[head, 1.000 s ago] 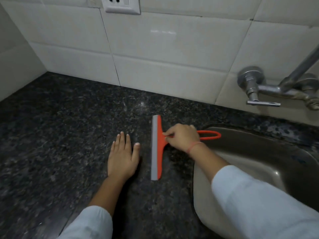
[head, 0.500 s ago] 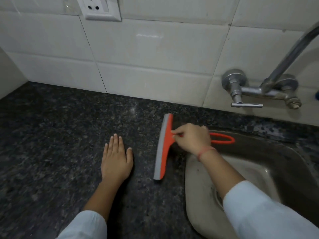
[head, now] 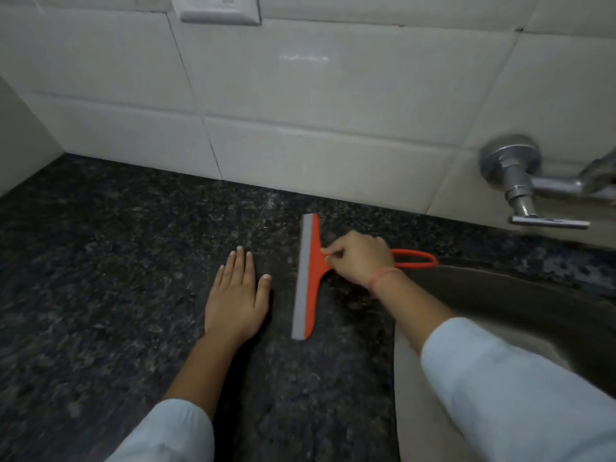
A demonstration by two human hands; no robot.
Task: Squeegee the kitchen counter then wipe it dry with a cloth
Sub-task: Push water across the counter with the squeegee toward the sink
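An orange squeegee (head: 310,278) with a grey rubber blade lies with its blade on the dark speckled granite counter (head: 100,261), blade running front to back. My right hand (head: 358,258) grips its orange handle, whose loop end sticks out over the sink. My left hand (head: 235,295) rests flat on the counter just left of the blade, fingers straight and pointing at the wall. No cloth is in view.
A steel sink (head: 500,305) is sunk into the counter at the right. A wall tap (head: 520,181) juts out above it. White tiles (head: 300,111) back the counter, with a socket plate (head: 220,8) at the top. A side wall closes the left end.
The squeegee's blade has straightened from a slight slant to nearly front-to-back. My left hand stays flat on the counter. The camera has swung back to the left.
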